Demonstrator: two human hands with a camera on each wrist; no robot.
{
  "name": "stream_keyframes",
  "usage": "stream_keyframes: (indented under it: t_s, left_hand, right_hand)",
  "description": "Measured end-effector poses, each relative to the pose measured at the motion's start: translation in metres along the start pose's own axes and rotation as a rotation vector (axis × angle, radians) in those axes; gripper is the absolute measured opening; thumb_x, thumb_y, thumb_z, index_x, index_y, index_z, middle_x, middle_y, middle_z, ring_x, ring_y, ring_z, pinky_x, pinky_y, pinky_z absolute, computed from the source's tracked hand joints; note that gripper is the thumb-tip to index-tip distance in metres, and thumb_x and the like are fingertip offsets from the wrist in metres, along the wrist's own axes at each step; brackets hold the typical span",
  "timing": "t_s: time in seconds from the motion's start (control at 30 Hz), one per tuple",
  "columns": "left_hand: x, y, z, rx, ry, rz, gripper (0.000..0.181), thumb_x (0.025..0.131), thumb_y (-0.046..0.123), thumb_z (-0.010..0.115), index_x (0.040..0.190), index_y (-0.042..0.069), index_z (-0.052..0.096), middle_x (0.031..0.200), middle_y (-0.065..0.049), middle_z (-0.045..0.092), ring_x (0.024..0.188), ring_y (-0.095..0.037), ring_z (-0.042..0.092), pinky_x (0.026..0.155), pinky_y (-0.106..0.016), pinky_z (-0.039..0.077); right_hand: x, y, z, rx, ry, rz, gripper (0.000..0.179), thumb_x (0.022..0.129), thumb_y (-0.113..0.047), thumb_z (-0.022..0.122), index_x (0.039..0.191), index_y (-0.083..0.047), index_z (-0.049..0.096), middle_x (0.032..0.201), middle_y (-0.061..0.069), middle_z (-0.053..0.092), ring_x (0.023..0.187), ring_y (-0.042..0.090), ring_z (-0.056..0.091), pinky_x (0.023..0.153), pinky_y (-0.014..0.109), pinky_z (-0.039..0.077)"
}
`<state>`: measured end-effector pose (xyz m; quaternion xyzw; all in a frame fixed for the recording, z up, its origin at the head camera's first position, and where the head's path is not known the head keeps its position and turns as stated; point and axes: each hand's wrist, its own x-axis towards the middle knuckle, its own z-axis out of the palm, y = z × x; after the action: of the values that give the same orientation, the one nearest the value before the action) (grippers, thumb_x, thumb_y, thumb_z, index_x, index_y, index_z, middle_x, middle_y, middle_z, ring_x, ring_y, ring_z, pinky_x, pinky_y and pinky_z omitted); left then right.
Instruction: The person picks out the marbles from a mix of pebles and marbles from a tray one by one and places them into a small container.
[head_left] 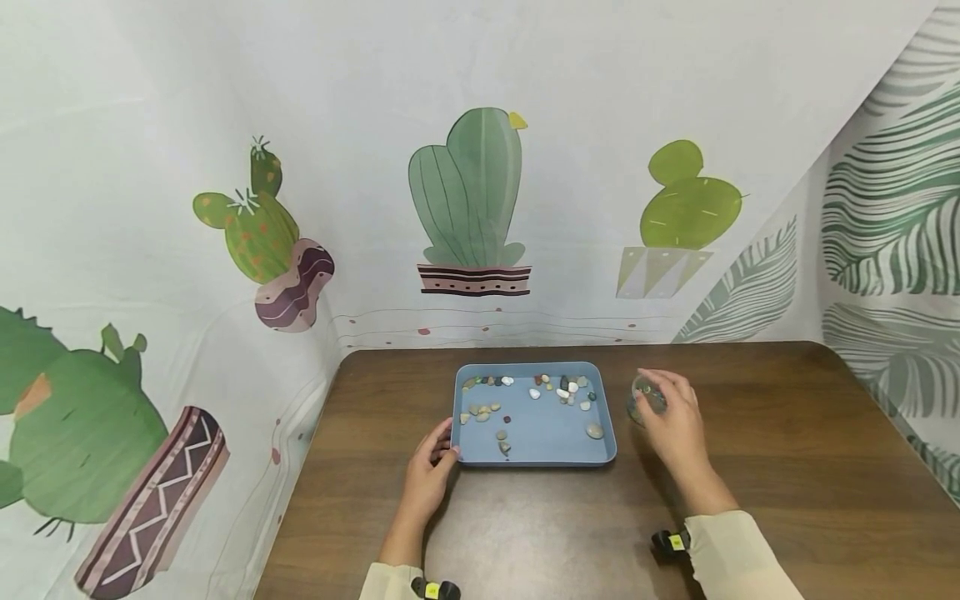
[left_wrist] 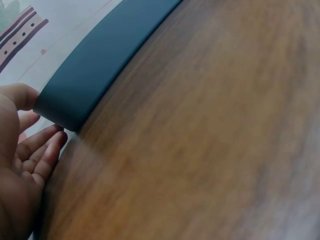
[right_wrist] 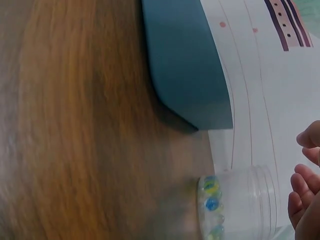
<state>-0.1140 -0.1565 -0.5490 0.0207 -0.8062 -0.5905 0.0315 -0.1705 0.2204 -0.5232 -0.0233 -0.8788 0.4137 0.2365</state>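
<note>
A shallow blue tray [head_left: 537, 457] lies on the table with small stones and pebbles spread in it, in groups along the back, left and right. At its front left corner, my left hand [head_left: 428, 475] holds the edge, thumb at the rim and fingers against the side; the left wrist view shows the hand [left_wrist: 27, 160] at that tray corner. To the right of the tray stands a clear jar [right_wrist: 240, 200], with blue, green and clear marbles at its bottom. My right hand [head_left: 677, 425] hovers over the jar's mouth, fingers loosely bent, with nothing visible between them.
The brown wooden table [head_left: 360, 500] meets a white cloth [head_left: 570, 208] printed with cacti and leaves at the back. In the tray, a larger round pebble [head_left: 595, 431] sits near the right wall. Each wrist wears a small black camera.
</note>
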Motion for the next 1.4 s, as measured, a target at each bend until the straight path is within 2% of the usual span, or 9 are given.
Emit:
stream_keyframes:
  t_s: [0.2, 0.57, 0.8, 1.2, 1.4]
  left_hand:
    - [0.000, 0.000, 0.000, 0.006, 0.001, 0.005, 0.047, 0.092, 0.008, 0.060, 0.139, 0.010, 0.052, 0.128, -0.018, 0.059, 0.112, -0.030, 0.058, 0.091, -0.020, 0.047]
    - [-0.001, 0.000, 0.001, 0.003, -0.002, -0.006, 0.048, 0.092, 0.008, 0.060, 0.139, 0.011, 0.052, 0.129, -0.018, 0.058, 0.112, -0.028, 0.058, 0.092, -0.021, 0.047]
    - [0.000, 0.001, 0.000, 0.012, 0.002, -0.010, 0.048, 0.092, 0.008, 0.060, 0.139, 0.011, 0.052, 0.129, -0.018, 0.058, 0.111, -0.028, 0.058, 0.092, -0.022, 0.047]
    - [-0.001, -0.001, 0.000, 0.027, 0.000, -0.019, 0.048, 0.093, 0.010, 0.061, 0.139, 0.013, 0.052, 0.128, -0.016, 0.059, 0.109, -0.024, 0.057, 0.092, -0.022, 0.047]
    - [-0.001, -0.001, 0.000, 0.023, 0.001, -0.011, 0.047, 0.093, 0.010, 0.061, 0.139, 0.012, 0.052, 0.128, -0.015, 0.060, 0.109, -0.024, 0.057, 0.091, -0.022, 0.047]
  right_hand:
    - [-0.003, -0.008, 0.009, 0.002, -0.011, -0.086, 0.035, 0.084, -0.006, 0.069, 0.118, -0.008, 0.067, 0.120, 0.013, 0.059, 0.104, 0.028, 0.054, 0.085, 0.032, 0.040]
    - [-0.009, -0.024, 0.025, 0.011, -0.115, -0.135, 0.033, 0.086, -0.011, 0.068, 0.119, -0.010, 0.066, 0.119, 0.011, 0.059, 0.106, 0.028, 0.054, 0.087, 0.043, 0.039]
    - [-0.012, -0.036, 0.039, -0.001, -0.174, -0.220, 0.035, 0.085, -0.011, 0.070, 0.120, -0.011, 0.066, 0.116, 0.008, 0.060, 0.099, 0.026, 0.059, 0.079, 0.038, 0.044]
    - [-0.012, -0.053, 0.062, 0.014, -0.298, -0.316, 0.037, 0.085, -0.013, 0.070, 0.122, -0.013, 0.065, 0.118, 0.006, 0.063, 0.103, 0.023, 0.060, 0.089, 0.044, 0.050]
    - [-0.011, -0.061, 0.074, 0.004, -0.386, -0.373, 0.040, 0.086, -0.013, 0.070, 0.125, -0.012, 0.063, 0.123, 0.008, 0.062, 0.101, 0.023, 0.063, 0.085, 0.041, 0.054]
